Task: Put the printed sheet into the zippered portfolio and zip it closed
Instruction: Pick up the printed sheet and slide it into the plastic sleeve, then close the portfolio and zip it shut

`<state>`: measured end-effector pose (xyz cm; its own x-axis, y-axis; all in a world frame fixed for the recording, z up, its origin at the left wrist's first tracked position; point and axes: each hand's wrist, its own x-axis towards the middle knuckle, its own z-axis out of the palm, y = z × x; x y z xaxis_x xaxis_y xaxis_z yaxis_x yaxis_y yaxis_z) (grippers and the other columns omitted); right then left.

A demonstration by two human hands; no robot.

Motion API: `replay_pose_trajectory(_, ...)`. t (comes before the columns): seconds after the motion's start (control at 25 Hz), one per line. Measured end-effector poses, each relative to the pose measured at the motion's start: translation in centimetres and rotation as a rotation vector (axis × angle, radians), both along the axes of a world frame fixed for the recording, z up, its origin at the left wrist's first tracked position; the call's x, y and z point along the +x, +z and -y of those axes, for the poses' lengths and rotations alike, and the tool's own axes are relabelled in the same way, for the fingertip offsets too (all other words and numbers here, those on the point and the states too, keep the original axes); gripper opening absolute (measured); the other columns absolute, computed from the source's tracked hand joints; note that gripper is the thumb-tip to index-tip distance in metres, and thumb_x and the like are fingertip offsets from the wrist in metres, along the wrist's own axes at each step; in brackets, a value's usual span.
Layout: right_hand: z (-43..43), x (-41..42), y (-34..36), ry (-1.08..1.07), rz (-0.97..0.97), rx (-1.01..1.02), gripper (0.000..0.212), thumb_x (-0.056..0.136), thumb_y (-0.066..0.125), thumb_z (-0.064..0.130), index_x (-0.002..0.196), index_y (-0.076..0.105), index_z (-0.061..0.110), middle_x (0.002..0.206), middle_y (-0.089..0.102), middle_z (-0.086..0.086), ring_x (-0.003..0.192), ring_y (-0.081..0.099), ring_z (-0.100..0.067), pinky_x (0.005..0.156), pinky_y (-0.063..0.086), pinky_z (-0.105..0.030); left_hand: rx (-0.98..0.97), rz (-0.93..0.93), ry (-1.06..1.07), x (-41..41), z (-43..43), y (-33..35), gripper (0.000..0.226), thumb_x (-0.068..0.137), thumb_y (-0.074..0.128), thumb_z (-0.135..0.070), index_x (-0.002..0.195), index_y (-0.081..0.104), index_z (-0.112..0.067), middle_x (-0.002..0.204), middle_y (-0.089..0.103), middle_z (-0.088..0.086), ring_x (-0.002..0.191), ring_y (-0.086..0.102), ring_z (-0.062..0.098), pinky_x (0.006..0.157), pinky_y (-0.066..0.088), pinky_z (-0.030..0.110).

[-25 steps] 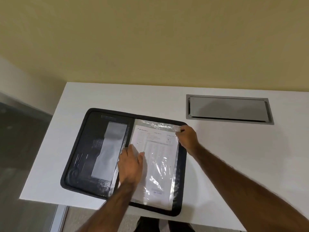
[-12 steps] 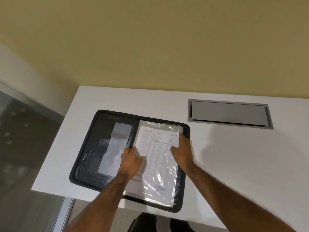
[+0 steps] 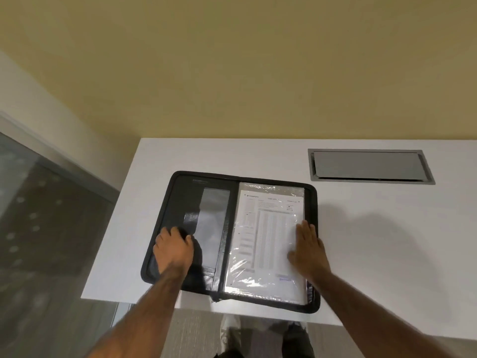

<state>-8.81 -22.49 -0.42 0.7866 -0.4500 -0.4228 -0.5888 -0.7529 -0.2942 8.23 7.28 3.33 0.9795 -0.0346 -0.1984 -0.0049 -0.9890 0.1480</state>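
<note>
- Pressing my right hand [image 3: 308,248] flat on the printed sheet [image 3: 268,228], I hold it down. My fingers are straight and close together, near the sheet's edge at 3 o'clock.
- The printed sheet lies inside the portfolio [image 3: 165,218], on the half at 3 o'clock, under shiny clear plastic. I think that part of the job is done, or almost done.
- The portfolio is wide open and flat on the white table [image 3: 387,241]. Its black half at 9 o'clock has pockets and no paper that I can see.
- My left hand [image 3: 174,250] rests on that black half, down toward 8 o'clock, near the outer edge. My fingers are bent there. It is too blurry to tell if they grab the cover or just push on it.
- The zipper [image 3: 313,202] runs around the rim and looks open all the way.
- What is left, I think: fold the black half over the sheet, then pull the zipper around until it is shut.
- A gray metal hatch [image 3: 369,165] sits in the table at 1 o'clock from the portfolio, well apart from it.
</note>
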Motion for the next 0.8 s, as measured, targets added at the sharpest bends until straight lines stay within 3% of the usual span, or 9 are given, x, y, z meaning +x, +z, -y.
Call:
replay_pose_trajectory(0.2,-2.6,0.9,0.7,-0.212,0.009,-0.028,0.067,0.087,0.056,0.023,0.147,0.028,0.008,0.162,0.016,-0.017,0.15,0.015,-0.036,0.117,0.031,-0.053,-0.005,-0.222,0.1,3.9,-7.6,-0.1,0.055,0.099,0.053,-0.049,0.138,0.044,-0.011,0.136,0.057,0.018,0.125,0.053,0.039,0.105,0.042,0.051)
replay_pose_trajectory(0.28,-4.4,1.4,1.1,-0.306,0.027,-0.023,0.064,0.092,0.055,0.03,0.146,0.032,0.006,0.161,0.02,-0.019,0.149,0.019,-0.037,0.117,0.032,-0.054,-0.099,-0.304,0.145,4.9,-8.7,-0.3,0.055,0.099,0.053,-0.05,0.136,0.046,-0.01,0.135,0.059,0.018,0.123,0.055,0.041,0.102,0.044,0.051)
replay_pose_trajectory(0.4,-7.6,2.0,1.5,-0.26,0.058,0.0,0.067,0.097,0.049,0.049,0.145,0.035,0.006,0.158,0.028,-0.019,0.145,0.029,-0.035,0.114,0.037,-0.053,-0.259,-0.35,0.226,5.9,-9.3,-0.1,0.06,0.099,0.052,-0.052,0.135,0.05,-0.005,0.135,0.059,0.02,0.124,0.054,0.043,0.103,0.044,0.05)
replay_pose_trajectory(0.6,-12.8,4.8,2.8,-0.353,0.201,0.312,0.067,0.098,0.046,0.054,0.15,0.034,0.013,0.16,0.032,-0.012,0.146,0.032,-0.03,0.116,0.035,-0.052,-0.435,-0.319,0.226,8.1,-10.6,2.2,0.065,0.103,0.041,-0.052,0.113,0.066,0.006,0.117,0.068,0.026,0.107,0.063,0.042,0.097,0.05,0.046)
replay_pose_trajectory(0.72,-16.2,7.9,5.0,-0.384,0.327,0.455,0.066,0.1,0.045,0.052,0.155,0.027,0.021,0.165,0.026,-0.004,0.15,0.027,-0.026,0.119,0.027,-0.045,-0.615,-0.345,0.186,8.1,-10.4,5.3,0.07,0.104,0.026,-0.058,0.104,0.07,-0.003,0.112,0.07,0.02,0.1,0.065,0.034,0.097,0.05,0.045)
replay_pose_trajectory(0.8,-18.3,9.8,6.8,-0.419,0.42,0.585,0.067,0.099,0.047,0.052,0.156,0.026,0.024,0.165,0.025,-0.001,0.15,0.027,-0.024,0.119,0.026,-0.041,-0.783,-0.451,0.148,7.4,-9.9,7.6,0.076,0.102,0.017,-0.065,0.11,0.07,-0.011,0.115,0.071,0.013,0.107,0.066,0.03,0.105,0.048,0.047)
